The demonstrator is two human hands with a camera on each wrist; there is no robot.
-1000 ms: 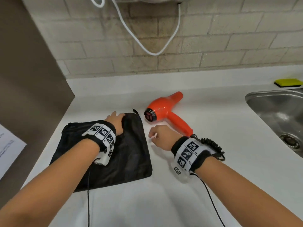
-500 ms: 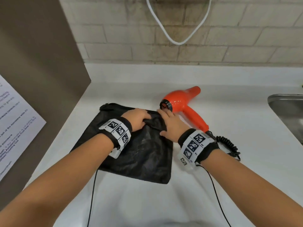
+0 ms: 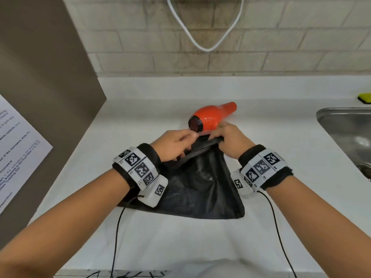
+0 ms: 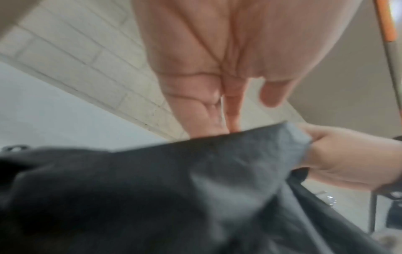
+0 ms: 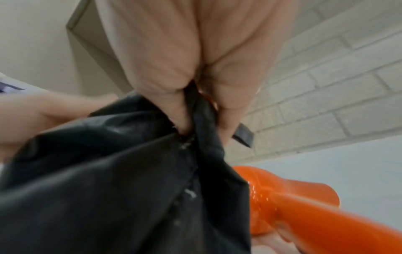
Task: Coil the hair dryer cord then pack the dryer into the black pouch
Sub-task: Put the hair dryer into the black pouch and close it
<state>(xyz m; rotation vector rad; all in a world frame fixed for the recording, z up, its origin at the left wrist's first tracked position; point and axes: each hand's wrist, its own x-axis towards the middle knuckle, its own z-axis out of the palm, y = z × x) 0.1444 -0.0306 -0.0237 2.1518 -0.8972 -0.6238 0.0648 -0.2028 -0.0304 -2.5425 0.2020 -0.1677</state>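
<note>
Both hands, left hand [image 3: 174, 144] and right hand [image 3: 227, 140], pinching black pouch [image 3: 200, 185] rim, raised off tabletop [image 3: 281, 157]. Hair dryer [image 3: 210, 118] lying just behind. Best spread mouth wide, keeping tension even.

So there's a white counter [image 3: 281, 157] backed by a pale brick wall [image 3: 140, 37] with a white cable [image 3: 207, 49] looping down it, a steel sink [image 3: 345, 133] off right, a yellow-green sponge [image 3: 364, 97] behind it, and a printed paper sheet [image 3: 18, 149] stuck on the brown panel [image 3: 40, 77] left.
</note>
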